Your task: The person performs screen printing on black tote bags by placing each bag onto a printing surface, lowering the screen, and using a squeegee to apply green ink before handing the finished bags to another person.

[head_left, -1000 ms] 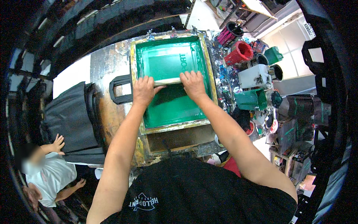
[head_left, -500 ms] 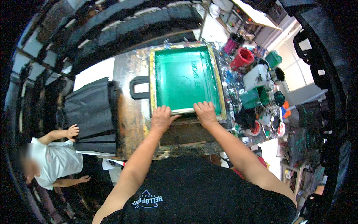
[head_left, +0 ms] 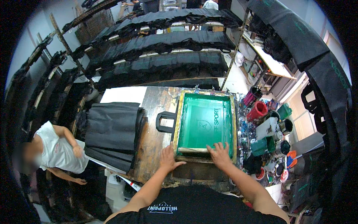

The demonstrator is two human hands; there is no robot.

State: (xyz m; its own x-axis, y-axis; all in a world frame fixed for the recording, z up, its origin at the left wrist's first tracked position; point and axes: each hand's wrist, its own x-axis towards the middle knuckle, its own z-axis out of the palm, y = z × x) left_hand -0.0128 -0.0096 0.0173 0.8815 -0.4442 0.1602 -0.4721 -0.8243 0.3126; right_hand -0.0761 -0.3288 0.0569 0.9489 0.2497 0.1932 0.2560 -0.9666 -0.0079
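A screen printing frame with yellowed edges lies on the worktable, its mesh covered in green ink. Along its near end rests a squeegee with a pale wooden handle. My left hand is at the frame's near left corner, off the squeegee, fingers stretched and thumb apart. By the squeegee's right end is my right hand, its fingers spread over the frame; whether its thumb touches the handle is unclear. From under the frame's left side sticks out a black bag's handle; the frame hides the rest.
A stack of black bags lies on the table's left, beside a person in a white shirt. Ink containers, including a red tub and a white jug, crowd the right side. Racks with black bags stand beyond the table.
Both hands were on the squeegee; my left hand has come off it and my right hand's fingers have spread. The view has tilted up. The person at left has moved an arm off the stack.
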